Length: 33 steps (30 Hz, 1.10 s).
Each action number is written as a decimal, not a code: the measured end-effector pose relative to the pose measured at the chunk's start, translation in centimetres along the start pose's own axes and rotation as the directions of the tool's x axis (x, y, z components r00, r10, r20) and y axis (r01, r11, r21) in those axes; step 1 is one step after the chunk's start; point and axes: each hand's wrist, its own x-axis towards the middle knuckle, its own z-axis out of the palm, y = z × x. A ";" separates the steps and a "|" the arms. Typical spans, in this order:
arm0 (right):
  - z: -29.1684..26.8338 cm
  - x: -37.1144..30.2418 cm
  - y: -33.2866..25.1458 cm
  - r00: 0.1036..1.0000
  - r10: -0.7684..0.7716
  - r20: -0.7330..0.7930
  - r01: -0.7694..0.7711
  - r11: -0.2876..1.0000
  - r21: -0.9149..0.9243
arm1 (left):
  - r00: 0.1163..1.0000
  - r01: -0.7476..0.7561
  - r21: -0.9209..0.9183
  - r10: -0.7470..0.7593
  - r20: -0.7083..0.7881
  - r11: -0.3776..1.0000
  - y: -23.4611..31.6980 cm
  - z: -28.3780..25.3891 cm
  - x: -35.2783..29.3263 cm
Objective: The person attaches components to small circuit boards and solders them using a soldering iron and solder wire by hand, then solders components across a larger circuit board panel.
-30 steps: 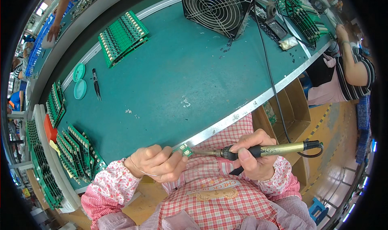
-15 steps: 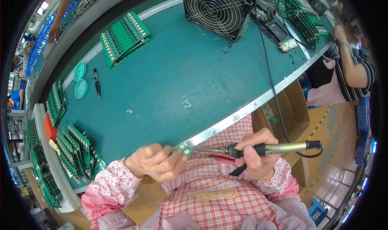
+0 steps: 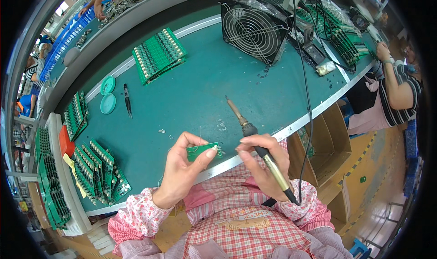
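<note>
My left hand [image 3: 180, 168] pinches a small green circuit board [image 3: 195, 151] between thumb and fingers, just over the near edge of the bench. Short pins stick out at the board's right end. A thin, curved wire runs by the same fingers, too fine to follow fully. In my right hand [image 3: 269, 161] is a soldering iron [image 3: 249, 129] with a dark grip and brass-coloured handle. Its tip points up and away over the bench, apart from the board. My right thumb and forefinger are spread in front of the handle.
A black fan [image 3: 255, 29] stands at the back. Stacked circuit boards [image 3: 159, 54] lie far left, with more boards [image 3: 98, 172] near left. Tweezers [image 3: 127, 102] lie beside two turquoise lids [image 3: 108, 103]. A black cable [image 3: 306, 76] crosses the right side; a co-worker [image 3: 396, 90] sits there.
The soldering iron has swung from pointing left at the board to pointing up and away. My left hand has turned, showing more of the board and its pins. The view has shifted slightly.
</note>
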 end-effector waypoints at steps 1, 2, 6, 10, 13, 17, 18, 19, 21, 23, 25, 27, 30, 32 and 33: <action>0.4 0.1 -0.2 1.000 -0.006 0.000 0.006 1.000 0.002 | 0.985 0.173 -0.175 -0.171 0.024 0.969 0.2 0.0 0.0; 0.9 0.3 -0.4 1.000 0.021 0.005 -0.021 0.999 0.047 | 0.986 0.167 -0.175 -0.166 0.021 0.970 0.3 0.0 -0.1; 1.4 0.6 -1.0 0.997 0.068 0.029 -0.071 0.990 0.123 | 0.938 0.344 -0.475 -0.276 0.210 0.810 0.0 -0.3 0.0; 1.5 0.8 -1.4 0.996 0.086 0.032 -0.089 0.989 0.118 | 0.904 0.426 -0.561 -0.312 0.292 0.710 -0.3 -0.1 0.1; 1.6 0.8 -1.5 0.996 0.085 0.027 -0.087 0.992 0.096 | 0.894 0.445 -0.602 -0.300 0.332 0.662 -0.7 -0.3 0.0; 1.6 0.7 -1.7 0.994 0.105 0.039 -0.109 0.987 0.120 | 0.897 0.441 -0.610 -0.302 0.322 0.659 -0.5 0.0 0.0; 1.6 0.7 -1.8 0.993 0.109 0.046 -0.114 0.986 0.119 | 0.899 0.438 -0.618 -0.303 0.317 0.653 -0.6 0.0 -0.1; 1.7 0.8 -1.8 0.992 0.113 0.053 -0.119 0.986 0.118 | 0.901 0.434 -0.626 -0.304 0.311 0.648 -0.6 0.0 -0.1; 1.7 0.8 -1.8 0.990 0.130 0.054 -0.136 0.982 0.133 | 0.902 0.431 -0.627 -0.298 0.311 0.649 -0.6 0.1 -0.2; 1.7 0.8 -1.7 0.987 0.148 0.060 -0.156 0.976 0.150 | 0.905 0.426 -0.631 -0.294 0.308 0.649 -0.5 0.1 -0.3; 1.8 0.9 -1.5 0.976 0.207 0.069 -0.214 0.967 0.141 | 0.895 0.442 -0.594 -0.374 0.243 0.672 -0.2 0.3 -0.2; 1.9 0.9 -1.2 0.971 0.225 0.083 -0.236 0.957 0.171 | 0.896 0.438 -0.581 -0.388 0.217 0.686 0.0 0.5 -0.2; 2.1 0.8 -0.7 0.952 0.298 0.076 -0.307 0.920 0.245 | 0.896 0.433 -0.573 -0.401 0.189 0.696 -0.1 0.4 -0.1; 2.1 0.8 -0.5 0.946 0.315 0.081 -0.325 0.913 0.247 | 0.899 0.426 -0.582 -0.396 0.186 0.693 -0.2 0.4 0.0; 2.0 0.7 -0.4 0.940 0.332 0.077 -0.341 0.906 0.252 | 0.905 0.414 -0.556 -0.391 0.167 0.721 -0.2 0.4 0.0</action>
